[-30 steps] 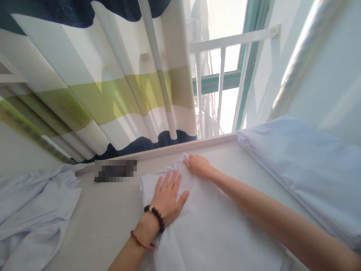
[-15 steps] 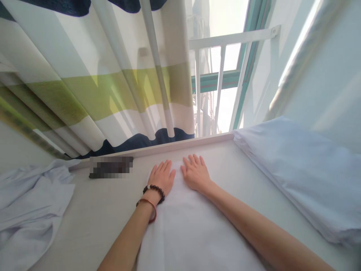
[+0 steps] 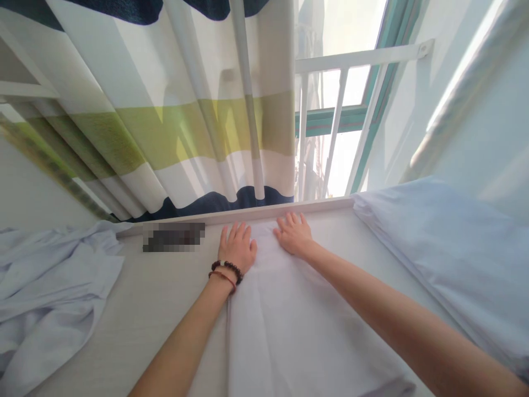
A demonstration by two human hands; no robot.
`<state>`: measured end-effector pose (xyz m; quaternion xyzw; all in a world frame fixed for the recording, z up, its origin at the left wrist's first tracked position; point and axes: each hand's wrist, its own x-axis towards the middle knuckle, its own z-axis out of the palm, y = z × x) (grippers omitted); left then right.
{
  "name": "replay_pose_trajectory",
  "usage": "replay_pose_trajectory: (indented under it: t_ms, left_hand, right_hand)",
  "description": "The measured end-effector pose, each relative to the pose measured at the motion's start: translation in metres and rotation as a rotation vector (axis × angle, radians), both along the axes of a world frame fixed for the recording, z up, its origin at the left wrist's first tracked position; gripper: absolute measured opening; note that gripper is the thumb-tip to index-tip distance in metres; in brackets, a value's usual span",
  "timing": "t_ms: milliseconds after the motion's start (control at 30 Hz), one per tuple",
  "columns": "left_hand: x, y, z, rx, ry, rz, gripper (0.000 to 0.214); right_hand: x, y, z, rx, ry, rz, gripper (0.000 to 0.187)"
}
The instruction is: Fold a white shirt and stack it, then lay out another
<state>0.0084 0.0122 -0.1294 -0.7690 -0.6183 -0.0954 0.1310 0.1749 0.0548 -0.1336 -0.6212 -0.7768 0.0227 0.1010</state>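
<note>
A folded white cloth [image 3: 297, 325] runs from the bottom of the view up to the far ledge, lying on a white surface [image 3: 157, 314]. On its far left corner rests my left hand [image 3: 238, 248], palm down with fingers stretched out. My right hand [image 3: 293, 234] lies flat at the far right corner, its fingers reaching close to the ledge. Between the hands, the far end of the cloth shows. Dark beads and a thin reddish bracelet [image 3: 223, 278] circle my left wrist. What kind of cloth article this is, I cannot tell.
At left lies a rumpled pile of white cloth [image 3: 53, 298]; at right, a folded white stack [image 3: 450, 259]. A blurred-out dark item [image 3: 173, 237] sits near the raised ledge [image 3: 264, 211]. Beyond hang a striped curtain [image 3: 185, 132] and a white railing [image 3: 359, 59] before a window.
Both hands have slid farther away toward the ledge, the right one slightly to the right. More of the folded cloth shows, and the camera view has shifted a little left.
</note>
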Motion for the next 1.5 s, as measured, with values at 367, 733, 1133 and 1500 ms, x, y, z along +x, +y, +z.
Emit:
replay_pose_trajectory:
  t_ms: [367,733,1133,1500]
  left_hand:
    - [-0.009,-0.004,-0.017,-0.196,-0.172,0.019,0.056]
    - [0.012,-0.053,-0.014,-0.13,-0.01,-0.184,0.063]
    - [-0.003,-0.042,-0.019,-0.113,-0.202,-0.303,0.05]
    - [-0.018,-0.018,-0.031,-0.104,-0.292,-0.16,0.054]
  right_hand:
    - [-0.002,-0.012,-0.017,0.127,0.197,-0.077,0.046]
    - [0.0,0.002,-0.016,0.155,0.206,-0.144,0.04]
    - [0.02,-0.012,-0.017,0.078,0.205,-0.146,0.05]
    - [0.024,-0.011,-0.013,0.033,0.182,-0.106,0.05]
